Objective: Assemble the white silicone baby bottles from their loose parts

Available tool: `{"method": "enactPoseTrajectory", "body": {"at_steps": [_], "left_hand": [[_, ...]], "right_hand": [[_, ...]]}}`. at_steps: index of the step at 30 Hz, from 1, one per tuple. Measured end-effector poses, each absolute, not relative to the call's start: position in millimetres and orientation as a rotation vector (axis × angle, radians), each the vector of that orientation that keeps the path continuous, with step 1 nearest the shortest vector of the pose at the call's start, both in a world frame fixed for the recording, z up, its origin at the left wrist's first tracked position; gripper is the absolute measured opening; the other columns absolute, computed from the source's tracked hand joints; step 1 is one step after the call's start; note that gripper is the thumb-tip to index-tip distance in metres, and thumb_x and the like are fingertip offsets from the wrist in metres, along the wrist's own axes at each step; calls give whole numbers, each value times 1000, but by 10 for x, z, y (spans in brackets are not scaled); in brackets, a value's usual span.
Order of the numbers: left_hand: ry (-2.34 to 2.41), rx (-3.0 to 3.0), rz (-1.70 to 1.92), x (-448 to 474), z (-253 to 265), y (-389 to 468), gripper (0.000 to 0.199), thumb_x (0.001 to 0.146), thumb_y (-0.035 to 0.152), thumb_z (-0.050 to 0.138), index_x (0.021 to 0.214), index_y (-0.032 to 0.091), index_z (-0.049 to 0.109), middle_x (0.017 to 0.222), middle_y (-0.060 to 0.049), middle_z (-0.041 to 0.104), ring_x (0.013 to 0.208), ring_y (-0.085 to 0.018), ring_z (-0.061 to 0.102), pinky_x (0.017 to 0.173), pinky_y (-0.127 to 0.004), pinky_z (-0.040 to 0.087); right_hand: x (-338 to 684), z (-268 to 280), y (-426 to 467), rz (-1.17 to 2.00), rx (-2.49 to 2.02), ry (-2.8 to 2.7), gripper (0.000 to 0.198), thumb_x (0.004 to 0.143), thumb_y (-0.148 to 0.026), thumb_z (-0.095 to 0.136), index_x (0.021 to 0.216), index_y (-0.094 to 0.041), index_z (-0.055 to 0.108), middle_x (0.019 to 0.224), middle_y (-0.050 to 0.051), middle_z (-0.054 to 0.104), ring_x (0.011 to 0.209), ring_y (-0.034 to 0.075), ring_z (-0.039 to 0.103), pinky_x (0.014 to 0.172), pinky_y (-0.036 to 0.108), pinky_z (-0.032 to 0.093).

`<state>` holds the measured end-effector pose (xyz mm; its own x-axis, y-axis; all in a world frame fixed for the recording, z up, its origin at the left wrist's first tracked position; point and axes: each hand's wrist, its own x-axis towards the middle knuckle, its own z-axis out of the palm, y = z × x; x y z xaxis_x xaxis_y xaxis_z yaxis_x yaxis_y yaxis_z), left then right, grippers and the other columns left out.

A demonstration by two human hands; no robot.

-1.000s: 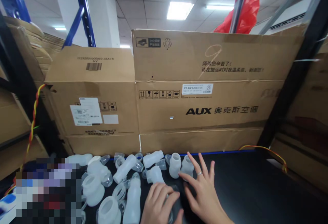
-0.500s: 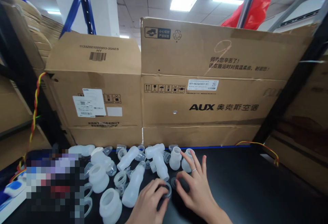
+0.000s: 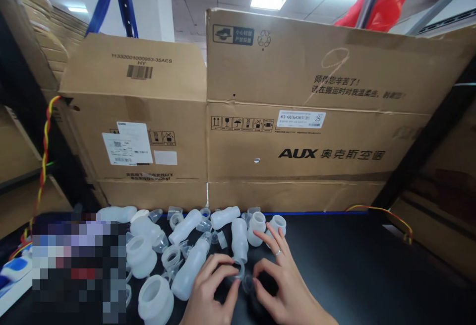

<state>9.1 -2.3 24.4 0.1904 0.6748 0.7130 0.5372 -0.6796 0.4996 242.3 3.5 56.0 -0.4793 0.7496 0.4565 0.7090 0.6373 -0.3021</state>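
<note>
My left hand (image 3: 217,288) pinches a translucent plastic ring (image 3: 241,269) between thumb and fingers. Close by on the right, the thumb and index finger of my right hand (image 3: 282,280) close on a small clear round piece (image 3: 248,284), its other fingers spread upward. Whether ring and round piece touch, I cannot tell. Just beyond the ring lies a frosted white bottle (image 3: 240,238). Another long bottle (image 3: 191,268) lies left of my left hand. Two short wide-necked bottles, one upright (image 3: 256,228) and one partly behind my right fingers (image 3: 278,223), stand past my right hand.
Several frosted bottles, wide-mouthed pieces (image 3: 156,297) and clear rings (image 3: 171,256) crowd the left of the black table (image 3: 372,270). Cardboard sheets (image 3: 241,196) wall off the back. A blurred patch covers the left. A red-yellow cord (image 3: 386,211) lies at right.
My right hand has brought the small round piece lower and closer to the ring. The bottle beyond my left hand has shifted right and turned straighter. The camera view has moved slightly.
</note>
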Motion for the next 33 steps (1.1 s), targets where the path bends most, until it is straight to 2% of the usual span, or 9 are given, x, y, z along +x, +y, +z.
{"method": "enactPoseTrajectory", "body": {"at_steps": [6, 10, 13, 15, 17, 23, 27, 30, 33], "left_hand": [[1207, 2251, 1504, 99, 268, -32, 11, 91, 18, 66, 98, 24, 71, 103, -7, 73, 95, -21, 75, 82, -33, 66], [1105, 2293, 1451, 97, 319, -72, 16, 90, 15, 65, 103, 24, 69, 106, -8, 72, 98, -21, 74, 86, -33, 65], [1071, 2329, 1452, 74, 356, -78, 19, 90, 13, 64, 105, 24, 68, 106, -8, 71, 98, -22, 74, 86, -34, 65], [1053, 2352, 1444, 50, 367, -65, 17, 89, 12, 65, 101, 23, 68, 103, -8, 70, 94, -21, 74, 83, -32, 64], [1031, 2371, 1424, 31, 366, -49, 17, 87, 10, 65, 98, 23, 67, 101, -7, 69, 92, -19, 73, 81, -30, 64], [1006, 2387, 1235, 35, 398, -75, 24, 86, 9, 64, 105, 23, 63, 104, -6, 68, 96, -19, 71, 86, -31, 60], [1116, 2288, 948, 53, 449, -92, 39, 77, 7, 67, 111, 24, 58, 107, -5, 68, 100, -21, 68, 91, -34, 58], [1201, 2244, 865, 62, 421, -76, 51, 70, 11, 75, 116, 24, 57, 115, -6, 67, 107, -26, 65, 96, -39, 55], [1224, 2232, 850, 70, 370, -51, 54, 73, 14, 76, 123, 25, 58, 119, -7, 68, 112, -27, 63, 100, -41, 53]], "right_hand": [[2433, 499, 94, 67, -1189, -2201, 9, 88, -24, 64, 85, -26, 72, 162, 5, 43, 157, 41, 20, 118, 77, 28], [2365, 464, 70, 197, -1166, -2181, 10, 90, -27, 66, 91, -29, 76, 159, 6, 47, 156, 40, 26, 118, 74, 31], [2310, 440, 61, 433, -1137, -2159, 10, 93, -32, 67, 95, -30, 76, 149, 8, 57, 147, 34, 43, 118, 62, 40], [2294, 424, 77, 622, -1115, -2115, 10, 91, -32, 70, 99, -30, 75, 138, 9, 64, 133, 30, 58, 111, 50, 51], [2297, 409, 105, 758, -1069, -2061, 16, 90, -28, 69, 105, -29, 73, 128, 8, 68, 121, 26, 66, 105, 43, 54], [2306, 443, 132, 833, -944, -1919, 31, 91, -13, 47, 112, -25, 65, 114, 7, 70, 110, 23, 66, 102, 39, 53], [2271, 506, 75, 861, -929, -2013, 20, 98, -22, 53, 112, -25, 68, 113, 7, 68, 107, 22, 65, 98, 37, 53], [2239, 501, 44, 837, -968, -2107, 16, 96, -19, 58, 106, -26, 69, 110, 6, 68, 104, 22, 65, 96, 36, 52], [2205, 462, 41, 809, -991, -2132, 13, 93, -18, 64, 101, -26, 69, 107, 4, 69, 100, 21, 65, 94, 35, 53]]}}
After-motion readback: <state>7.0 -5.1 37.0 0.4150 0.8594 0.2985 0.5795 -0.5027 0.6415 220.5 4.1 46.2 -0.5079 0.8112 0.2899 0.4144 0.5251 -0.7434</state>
